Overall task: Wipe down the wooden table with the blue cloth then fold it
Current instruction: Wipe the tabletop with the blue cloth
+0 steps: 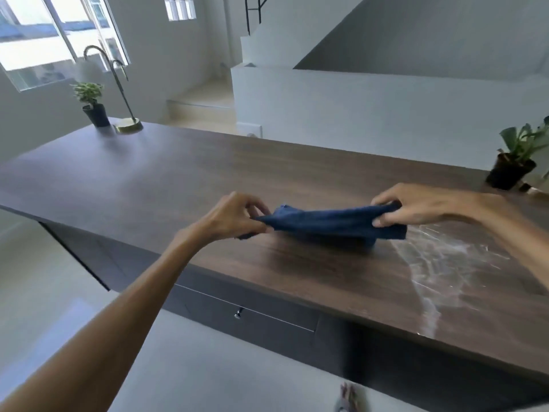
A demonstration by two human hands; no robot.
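The blue cloth is stretched between both hands just above the dark wooden table, its lower folds drooping onto the surface near the middle. My left hand pinches the cloth's left end between thumb and fingers. My right hand grips the right end, thumb underneath. The cloth looks doubled over into a long narrow band.
Wet streaks shine on the table at the right. A potted plant stands at the far right edge. Another small plant and a brass-based lamp stand at the far left corner. A drawer knob sits below the front edge.
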